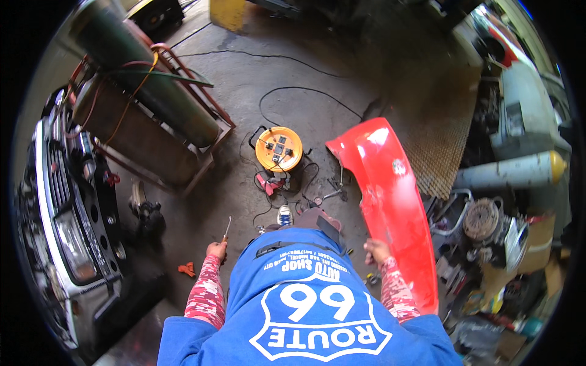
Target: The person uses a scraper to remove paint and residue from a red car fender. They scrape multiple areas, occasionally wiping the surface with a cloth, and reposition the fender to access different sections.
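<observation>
My left hand (217, 250) is closed around a slim tool (227, 228) with a thin metal shaft and a brownish-orange handle, much like a screwdriver; its shaft points up and away from me. My right hand (376, 251) has its fingers curled in and nothing shows in them. It is beside the left edge of a long red car bumper (390, 189), and I cannot tell whether it touches it. Ahead of my feet stands a yellow cable reel (279, 137) with several sockets on its top.
Gas cylinders (177, 104) lean in a red cart at the left, above a car front end (73, 238). Black cables (287, 88) loop over the floor. An orange object (187, 269) lies near my left arm. Parts, a grey cylinder (513, 171) and a clutch-like disc (481, 218) crowd the right.
</observation>
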